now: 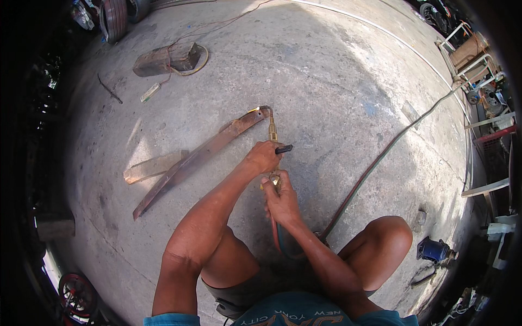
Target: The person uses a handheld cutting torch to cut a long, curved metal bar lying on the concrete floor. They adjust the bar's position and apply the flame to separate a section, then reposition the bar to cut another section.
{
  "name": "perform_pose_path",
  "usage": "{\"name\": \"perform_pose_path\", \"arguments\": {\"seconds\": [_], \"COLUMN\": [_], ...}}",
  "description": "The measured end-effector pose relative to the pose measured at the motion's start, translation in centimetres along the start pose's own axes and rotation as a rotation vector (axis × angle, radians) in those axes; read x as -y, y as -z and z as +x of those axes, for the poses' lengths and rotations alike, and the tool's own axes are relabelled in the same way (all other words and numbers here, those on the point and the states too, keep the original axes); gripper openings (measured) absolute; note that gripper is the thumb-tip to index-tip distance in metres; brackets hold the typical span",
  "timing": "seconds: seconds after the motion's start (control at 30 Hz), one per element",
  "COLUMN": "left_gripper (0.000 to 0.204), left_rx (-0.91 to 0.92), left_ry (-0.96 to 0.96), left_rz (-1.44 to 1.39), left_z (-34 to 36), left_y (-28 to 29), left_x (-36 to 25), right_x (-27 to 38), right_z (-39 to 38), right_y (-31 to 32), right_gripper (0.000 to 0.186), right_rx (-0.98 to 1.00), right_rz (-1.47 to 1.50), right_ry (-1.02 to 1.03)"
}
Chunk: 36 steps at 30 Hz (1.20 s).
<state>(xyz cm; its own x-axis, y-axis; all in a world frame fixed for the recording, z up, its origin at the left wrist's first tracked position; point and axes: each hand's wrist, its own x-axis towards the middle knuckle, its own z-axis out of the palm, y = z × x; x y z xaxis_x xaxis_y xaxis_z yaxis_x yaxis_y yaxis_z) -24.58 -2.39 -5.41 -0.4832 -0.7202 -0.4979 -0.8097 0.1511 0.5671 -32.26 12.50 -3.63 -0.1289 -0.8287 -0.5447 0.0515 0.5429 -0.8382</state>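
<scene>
A brass gas torch [272, 130] runs away from me, its bent tip over the far end of a long rusty metal bar [201, 148]. A small bright glow shows at that end of the bar. My left hand [264, 156] is closed around the torch body, and a short black stick-like piece [284, 149] juts out beside its fingers. Behind it, my right hand [281, 198] grips the torch's rear end by the brass valves; its fingers partly hide them. The bar lies slanted, propped across a short wooden block [155, 167] on the concrete floor.
Red and green hoses [359, 182] curve from near my legs to the upper right. A wooden beam [166, 58] with a cable stands ahead. A blue jack-like tool [433, 250] sits at right. Tires [113, 20] are at the far left, metal frames [489, 125] along the right.
</scene>
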Motion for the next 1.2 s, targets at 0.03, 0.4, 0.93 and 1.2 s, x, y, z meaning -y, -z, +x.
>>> {"name": "perform_pose_path", "arguments": {"seconds": [0.03, 0.4, 0.93, 1.2], "left_gripper": [0.042, 0.041, 0.041, 0.04], "left_rx": [-0.002, -0.008, 0.008, 0.016], "left_ry": [0.005, -0.017, -0.033, -0.008], "left_rz": [-0.003, -0.003, 0.026, 0.034], "left_z": [0.0, -0.1, 0.0, -0.1], "left_y": [0.0, 0.3, 0.3, 0.4], "left_x": [0.1, -0.1, 0.0, 0.0], "right_x": [-0.1, 0.5, -1.7, -1.7], "right_z": [0.0, -0.7, 0.0, -0.1], "right_y": [0.0, 0.1, 0.1, -0.1], "right_gripper": [0.035, 0.04, 0.037, 0.036], "right_rx": [0.001, 0.004, 0.062, 0.059], "right_rz": [0.007, 0.018, 0.184, 0.185], "right_ry": [-0.001, 0.025, 0.079, 0.068]}}
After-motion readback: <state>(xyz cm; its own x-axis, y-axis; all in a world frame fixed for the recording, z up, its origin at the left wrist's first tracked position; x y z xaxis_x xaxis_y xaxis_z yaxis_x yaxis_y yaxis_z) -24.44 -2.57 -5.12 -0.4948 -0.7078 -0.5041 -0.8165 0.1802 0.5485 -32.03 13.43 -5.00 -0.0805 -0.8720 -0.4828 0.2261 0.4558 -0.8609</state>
